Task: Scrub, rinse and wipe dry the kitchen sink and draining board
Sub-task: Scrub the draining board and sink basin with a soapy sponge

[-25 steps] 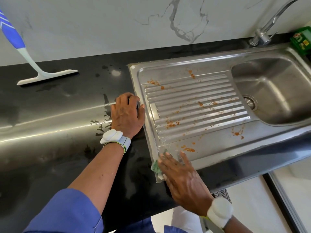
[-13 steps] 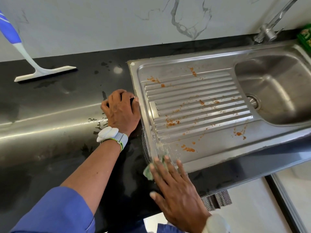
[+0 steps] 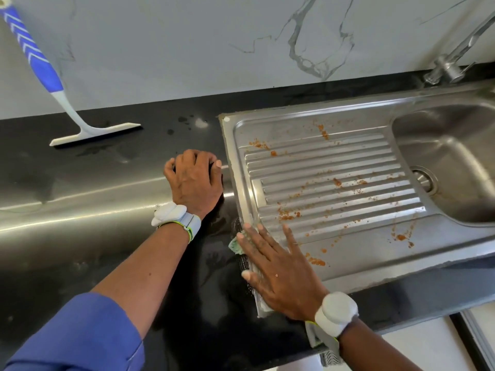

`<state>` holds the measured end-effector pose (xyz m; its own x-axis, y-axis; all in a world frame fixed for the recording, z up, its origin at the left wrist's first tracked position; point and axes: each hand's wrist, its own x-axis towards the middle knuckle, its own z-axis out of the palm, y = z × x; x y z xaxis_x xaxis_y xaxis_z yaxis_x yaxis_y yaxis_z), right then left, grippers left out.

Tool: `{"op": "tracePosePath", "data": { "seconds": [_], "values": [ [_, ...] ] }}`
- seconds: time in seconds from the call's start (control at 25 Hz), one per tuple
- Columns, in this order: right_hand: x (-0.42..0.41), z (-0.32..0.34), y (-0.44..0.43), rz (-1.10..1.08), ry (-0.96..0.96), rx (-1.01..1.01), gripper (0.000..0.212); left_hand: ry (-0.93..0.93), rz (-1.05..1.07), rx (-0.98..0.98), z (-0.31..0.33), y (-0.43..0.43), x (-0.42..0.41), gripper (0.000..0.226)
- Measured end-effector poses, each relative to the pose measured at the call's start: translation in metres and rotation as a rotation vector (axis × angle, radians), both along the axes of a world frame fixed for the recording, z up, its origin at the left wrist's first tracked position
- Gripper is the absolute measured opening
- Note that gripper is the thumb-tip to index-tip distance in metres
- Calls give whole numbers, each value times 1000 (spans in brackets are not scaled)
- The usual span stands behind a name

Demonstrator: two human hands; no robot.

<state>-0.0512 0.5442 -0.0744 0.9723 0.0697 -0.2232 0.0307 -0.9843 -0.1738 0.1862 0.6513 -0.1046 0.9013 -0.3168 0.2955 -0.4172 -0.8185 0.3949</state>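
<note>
Spreading flat, straight fingers (image 3: 265,238) of the right hand (image 3: 278,271) are laid over a soft green scouring pad (image 3: 233,246), pressed at the near-left corner of the ribbed stainless-steel draining board (image 3: 334,167). Firm strokes along the grooves are advised for the gritty orange residue (image 3: 289,216). The left hand (image 3: 195,180) is curled on the glossy black worktop (image 3: 80,236); any grasp cannot be told.

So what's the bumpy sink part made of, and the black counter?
The draining board looks like brushed stainless steel: grey, with soft streaky reflections and pressed ridges. The countertop seems polished dark stone, maybe granite: black, glossy, mirroring a light band.
</note>
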Motion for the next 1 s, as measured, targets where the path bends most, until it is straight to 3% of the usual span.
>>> {"op": "tracePosePath", "data": {
  "seconds": [0.28, 0.48, 0.6, 0.72, 0.88, 1.0],
  "values": [
    [183, -22, -22, -368, -14, 133, 67, -24, 68, 61, -2, -18, 51, 22],
    [111, -11, -39, -19, -71, 107, 66, 49, 10, 156, -10, -27, 67, 41],
    [187, -28, -68, -190, -91, 8, 64, 138, 9, 184, -16, -29, 74, 53],
    [258, -25, -59, -337, -71, 168, 67, 151, 6, 177, -13, -28, 73, 54],
    [211, -22, -56, -38, -131, 281, 60, 138, 8, 188, -14, -27, 73, 57],
    [203, -25, -91, -152, -244, 296, 55, 118, 29, 175, -14, -28, 74, 53]
  ]
}}
